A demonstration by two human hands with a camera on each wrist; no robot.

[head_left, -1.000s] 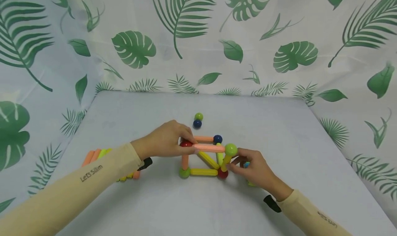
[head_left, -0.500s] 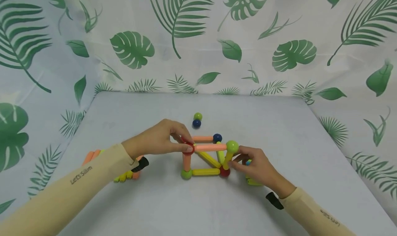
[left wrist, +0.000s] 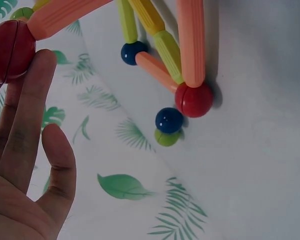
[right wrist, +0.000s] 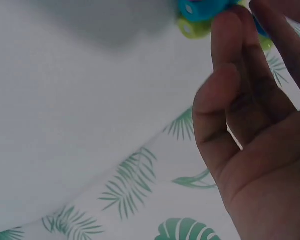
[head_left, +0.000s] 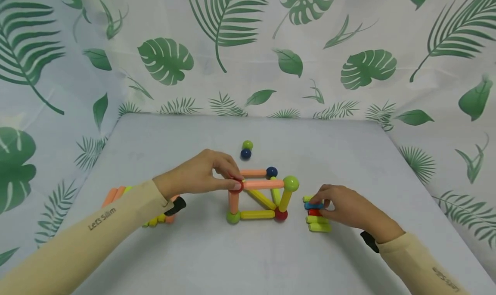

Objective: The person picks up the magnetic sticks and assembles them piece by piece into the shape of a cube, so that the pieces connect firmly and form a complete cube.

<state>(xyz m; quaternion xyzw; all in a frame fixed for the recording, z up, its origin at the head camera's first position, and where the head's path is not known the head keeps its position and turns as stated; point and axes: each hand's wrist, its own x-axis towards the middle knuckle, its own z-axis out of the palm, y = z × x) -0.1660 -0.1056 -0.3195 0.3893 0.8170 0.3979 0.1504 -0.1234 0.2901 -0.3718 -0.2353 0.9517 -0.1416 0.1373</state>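
Fingers of right hand (head_left: 350, 209) partly hide blue stick (head_left: 314, 206).

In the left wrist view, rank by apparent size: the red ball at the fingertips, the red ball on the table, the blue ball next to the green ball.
1. Red ball at the fingertips, though it is nearest the camera and partly cut off.
2. Red ball on the table.
3. Blue ball next to the green ball.

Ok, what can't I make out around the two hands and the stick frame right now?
- Right hand grip on the blue stick: head view, fingers cover it; right wrist view, blurred, cut off on top.
- Stick pile at left: head view, the sleeve hides most.
- Red ball: left wrist view, cropped by the edge.
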